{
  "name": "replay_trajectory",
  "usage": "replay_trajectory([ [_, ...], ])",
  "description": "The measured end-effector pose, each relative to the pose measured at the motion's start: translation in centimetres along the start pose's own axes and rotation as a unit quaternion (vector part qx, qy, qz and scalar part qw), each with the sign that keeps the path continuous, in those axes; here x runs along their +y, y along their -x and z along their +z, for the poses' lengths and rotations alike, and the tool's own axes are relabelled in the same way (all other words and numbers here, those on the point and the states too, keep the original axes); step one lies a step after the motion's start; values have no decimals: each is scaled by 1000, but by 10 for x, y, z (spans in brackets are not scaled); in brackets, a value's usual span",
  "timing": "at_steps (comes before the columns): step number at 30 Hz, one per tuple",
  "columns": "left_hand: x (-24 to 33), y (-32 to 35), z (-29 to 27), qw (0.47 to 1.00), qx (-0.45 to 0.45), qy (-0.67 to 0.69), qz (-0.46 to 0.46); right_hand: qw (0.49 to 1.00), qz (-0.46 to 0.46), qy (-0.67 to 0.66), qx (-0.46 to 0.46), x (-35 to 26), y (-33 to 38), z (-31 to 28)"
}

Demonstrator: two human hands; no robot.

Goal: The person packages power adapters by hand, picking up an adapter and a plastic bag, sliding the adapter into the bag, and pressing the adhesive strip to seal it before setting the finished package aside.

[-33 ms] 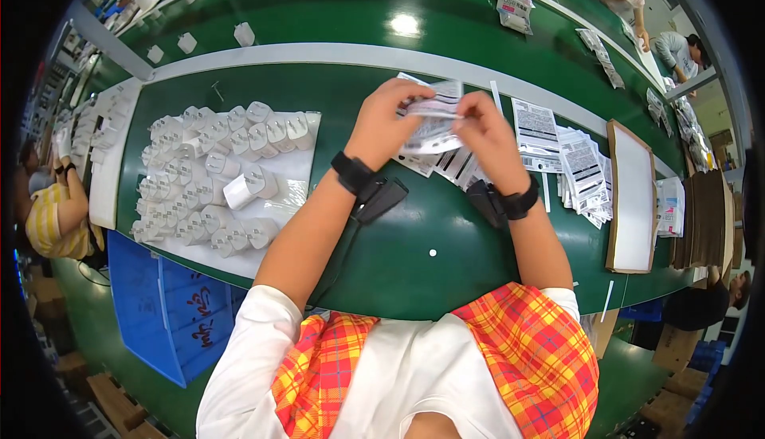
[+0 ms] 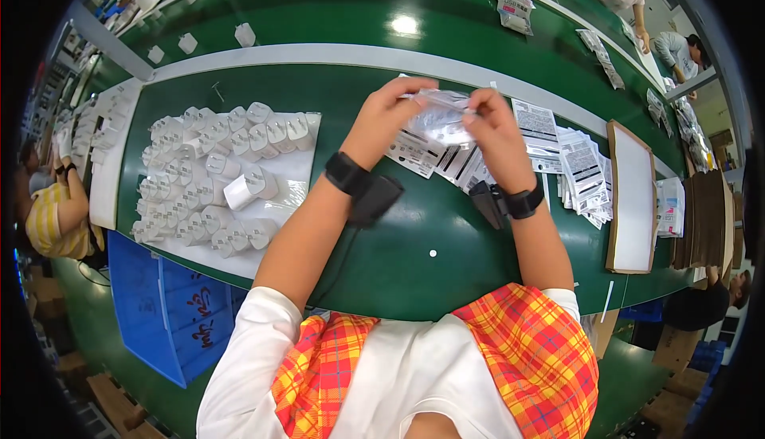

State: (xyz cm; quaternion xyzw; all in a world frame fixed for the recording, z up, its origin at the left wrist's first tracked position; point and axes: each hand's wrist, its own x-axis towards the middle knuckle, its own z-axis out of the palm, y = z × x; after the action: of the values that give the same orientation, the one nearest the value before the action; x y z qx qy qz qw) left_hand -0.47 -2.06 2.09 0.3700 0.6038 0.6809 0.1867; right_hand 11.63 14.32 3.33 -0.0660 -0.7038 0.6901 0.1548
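Observation:
Above the far middle of the green table, a clear plastic bag (image 2: pixel 443 117) is stretched between my two hands, slightly smeared by motion. My left hand (image 2: pixel 384 124) pinches its left end, and my right hand (image 2: pixel 496 128) pinches its right end. What lies inside the bag, if anything, I cannot make out. Just beneath it are printed paper sheets (image 2: pixel 460 166), partly hidden by the bag and my right hand. More printed sheets (image 2: pixel 584 170) lie in a loose pile to the right. Each of my wrists wears a black strap with a small device.
Many white plug chargers (image 2: pixel 211 176) stand on a white sheet at left. A shallow cardboard tray (image 2: pixel 632 200) lies at right. Below the left table edge sits a blue bin (image 2: pixel 171 311). Beyond the pale rail, a green surface carries bagged packs (image 2: pixel 512 10). Other people work around.
The printed face of the held bag has turned away, and shiny clear plastic shows instead. My hands have shifted slightly, still at its two ends.

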Motion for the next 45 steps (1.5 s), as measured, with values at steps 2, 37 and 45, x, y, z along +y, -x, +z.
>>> replay_trajectory([
  [2, 0, -2, 4, 965, 11, 260, -28, 986, 28, -159, 29, -4, 0, -5],
  [37, -4, 5, 18, 952, 68, -298, 8, 989, 107, -54, 83, -6, 7, -17],
  [45, -20, 1, 17, 997, 38, 0, -61, 987, 136, -62, 66, -3, 7, -13],
])
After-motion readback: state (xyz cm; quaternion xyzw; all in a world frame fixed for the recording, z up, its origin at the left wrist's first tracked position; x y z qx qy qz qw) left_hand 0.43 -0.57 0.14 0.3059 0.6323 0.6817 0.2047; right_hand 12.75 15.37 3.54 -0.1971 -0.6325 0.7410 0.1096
